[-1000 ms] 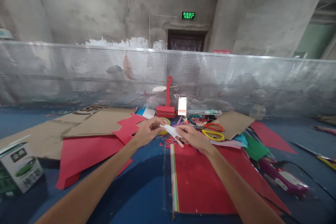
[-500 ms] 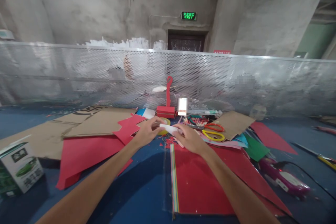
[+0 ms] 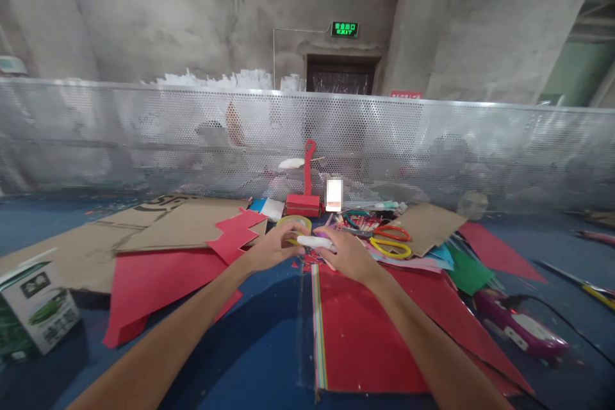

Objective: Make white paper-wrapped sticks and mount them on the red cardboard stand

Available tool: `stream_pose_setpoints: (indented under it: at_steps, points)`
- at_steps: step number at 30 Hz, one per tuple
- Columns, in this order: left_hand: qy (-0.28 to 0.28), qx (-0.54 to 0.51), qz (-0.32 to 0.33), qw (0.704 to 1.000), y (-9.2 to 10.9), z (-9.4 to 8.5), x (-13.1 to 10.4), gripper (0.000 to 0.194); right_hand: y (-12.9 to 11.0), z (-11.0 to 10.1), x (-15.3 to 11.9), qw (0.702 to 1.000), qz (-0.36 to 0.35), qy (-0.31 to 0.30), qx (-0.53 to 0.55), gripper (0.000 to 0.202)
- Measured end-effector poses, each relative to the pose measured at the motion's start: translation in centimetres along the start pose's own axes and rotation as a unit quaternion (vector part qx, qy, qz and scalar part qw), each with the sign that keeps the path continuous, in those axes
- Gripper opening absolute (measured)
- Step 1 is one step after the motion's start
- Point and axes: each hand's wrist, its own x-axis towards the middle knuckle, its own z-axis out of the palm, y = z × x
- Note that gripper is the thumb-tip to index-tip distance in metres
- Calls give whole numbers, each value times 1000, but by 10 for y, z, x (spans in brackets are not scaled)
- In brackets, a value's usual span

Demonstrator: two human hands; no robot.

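Observation:
A small white object (image 3: 314,242) is between my two hands above the middle of the blue table. My right hand (image 3: 348,253) is closed on its right end. At its left end is my left hand (image 3: 275,246), with curled fingers against or beside it. Just behind the left fingers lies a yellow tape roll (image 3: 295,223). Below my right hand is a stack of red sheets (image 3: 369,333) with coloured edges. Small red scraps lie under the hands.
Behind stand a red box-like piece (image 3: 302,205) and a lit phone (image 3: 334,195). Scissors with yellow handles (image 3: 391,248), cardboard (image 3: 182,224) and red paper (image 3: 163,282) lie around. A carton (image 3: 38,307) stands left; a purple device (image 3: 521,327) with a cord lies right.
The white object has turned more level and moved slightly down. My left hand has lowered a little, and more of the tape roll shows behind it.

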Motion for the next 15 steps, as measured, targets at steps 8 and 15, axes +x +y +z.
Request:
stream_pose_setpoints:
  at_steps: [8,15]
  points:
    - [165,166,-62,970,-8,-69,10,28,6,2,0,1000,7,14,-10,34]
    - [202,367,-255,872,-56,-130,50,15,11,2,-1,1000,4,3,-26,29]
